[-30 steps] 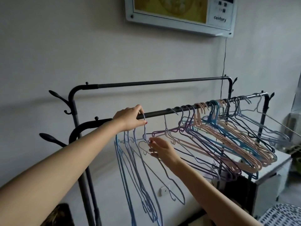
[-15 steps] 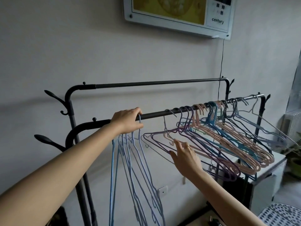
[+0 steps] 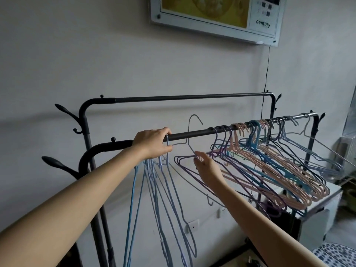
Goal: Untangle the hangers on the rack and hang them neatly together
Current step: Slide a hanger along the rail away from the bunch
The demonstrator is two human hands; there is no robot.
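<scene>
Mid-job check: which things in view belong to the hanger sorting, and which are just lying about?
Job:
front rail
blue hangers under left hand
lifted grey hanger, right hand grip at its neck
mixed hanger row

Lying about:
back rail
wall panel
white cabinet

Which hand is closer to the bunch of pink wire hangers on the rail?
Right. The right hand pinches a lifted grey hanger just left of the pink wire hangers; the left hand grips blue hangers farther left.

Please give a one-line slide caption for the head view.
Left hand holds blue hangers at the rail; right hand lifts one hanger off.
</scene>
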